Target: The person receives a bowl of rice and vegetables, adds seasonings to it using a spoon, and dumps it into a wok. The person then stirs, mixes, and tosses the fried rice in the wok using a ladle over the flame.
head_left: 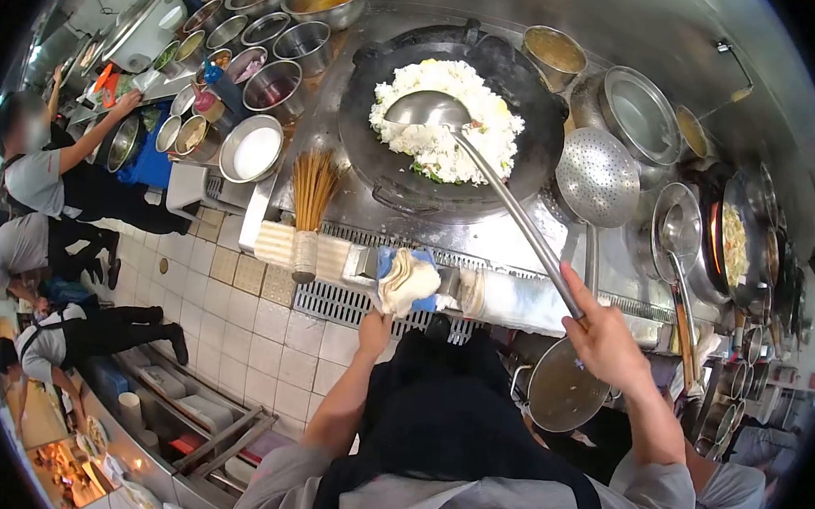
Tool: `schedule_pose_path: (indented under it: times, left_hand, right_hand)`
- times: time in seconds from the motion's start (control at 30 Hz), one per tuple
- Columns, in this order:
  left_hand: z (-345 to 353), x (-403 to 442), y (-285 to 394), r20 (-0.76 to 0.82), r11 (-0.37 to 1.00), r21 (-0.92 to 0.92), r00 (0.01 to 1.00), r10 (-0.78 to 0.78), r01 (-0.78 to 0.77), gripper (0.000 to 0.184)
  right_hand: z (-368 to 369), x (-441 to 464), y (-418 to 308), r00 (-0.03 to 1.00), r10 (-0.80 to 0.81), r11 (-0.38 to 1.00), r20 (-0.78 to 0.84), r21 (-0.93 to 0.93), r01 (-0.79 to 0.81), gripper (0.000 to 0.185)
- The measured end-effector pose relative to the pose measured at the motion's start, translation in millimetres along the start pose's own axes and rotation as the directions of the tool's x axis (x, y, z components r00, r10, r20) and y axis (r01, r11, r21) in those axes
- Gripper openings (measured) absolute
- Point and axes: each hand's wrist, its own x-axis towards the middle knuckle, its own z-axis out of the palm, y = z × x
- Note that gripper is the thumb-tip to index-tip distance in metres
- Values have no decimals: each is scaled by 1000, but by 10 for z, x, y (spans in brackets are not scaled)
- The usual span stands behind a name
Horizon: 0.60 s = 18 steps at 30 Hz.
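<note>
My right hand point(603, 339) is wrapped round the end of a long metal ladle point(513, 200). The ladle's bowl rests on white rice point(443, 135) with bits of green and yellow in it. That rice lies in a large dark wok point(536, 160) on the stove. My left hand point(375, 330) is closed at the lower edge of a folded cream cloth point(408, 281), at the stove's front rail. Part of this hand is hidden by the cloth. A bamboo wok brush point(310, 207) stands to the left of the cloth.
A perforated strainer point(597, 176) lies right of the wok. Several metal bowls, such as a pot of white contents point(252, 149), line the left. A second wok point(739, 242) holds food at far right. A pot point(567, 386) sits low right. Co-workers point(44, 172) stand at left.
</note>
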Motion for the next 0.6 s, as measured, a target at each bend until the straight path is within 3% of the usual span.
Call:
schedule_pose_path:
  times: [0.03, 0.13, 0.17, 0.2, 0.23, 0.27, 0.33, 0.4, 0.43, 0.53, 0.57, 0.6]
  left_hand:
    - [6, -30, -63, 5, 1000, 13, 1000, 2, -2, 32]
    - [-87, -213, -225, 20, 995, 89, 999, -39, 37, 27]
    - [-222, -286, -89, 19, 988, 131, 997, -81, 78, 25]
    - [-351, -372, 53, 17, 978, 170, 992, -124, 120, 23]
    - [-527, -514, 124, 30, 992, 123, 999, -18, 15, 29]
    - [-760, -645, 420, 48, 997, 69, 998, -42, 39, 33]
    - [-1156, -812, 1070, 81, 995, -52, 993, -84, 88, 41]
    - [-1178, -646, 1337, -115, 943, 139, 941, 318, -302, 49]
    - [-1169, -563, 1455, -171, 847, 256, 840, 514, -466, 53]
    - [-1128, -275, 1831, -7, 710, 491, 813, 582, -504, 59]
    - [-1103, -266, 1828, 59, 724, 483, 844, 533, -492, 61]
    - [-1061, -194, 1793, 117, 737, 478, 866, 486, -478, 62]
  right_hand:
    - [73, 37, 130, 999, -33, 993, -29, -111, 30, 70]
    - [185, 551, 528, 999, -4, 982, 47, -190, 13, 69]
    - [81, 647, 525, 995, -94, 995, 24, -26, 94, 68]
    - [-82, 604, 341, 999, -21, 1000, 50, 15, 20, 68]
    - [-292, 481, 27, 995, 59, 996, 84, 56, -64, 69]
    - [-398, 437, -148, 983, 138, 984, 119, 94, -150, 69]
    - [-118, 395, 104, 1000, 0, 1000, -26, 30, 1, 69]
    - [295, 478, 335, 972, -151, 983, -177, -126, 130, 68]
    - [363, 573, 402, 982, -153, 974, -113, -185, 131, 67]
    - [-47, 648, -96, 974, 180, 961, 140, 184, -205, 67]
    - [-150, 541, -321, 959, 238, 940, 152, 211, -267, 65]
    - [-67, 522, -273, 991, 131, 967, 13, 217, -130, 65]
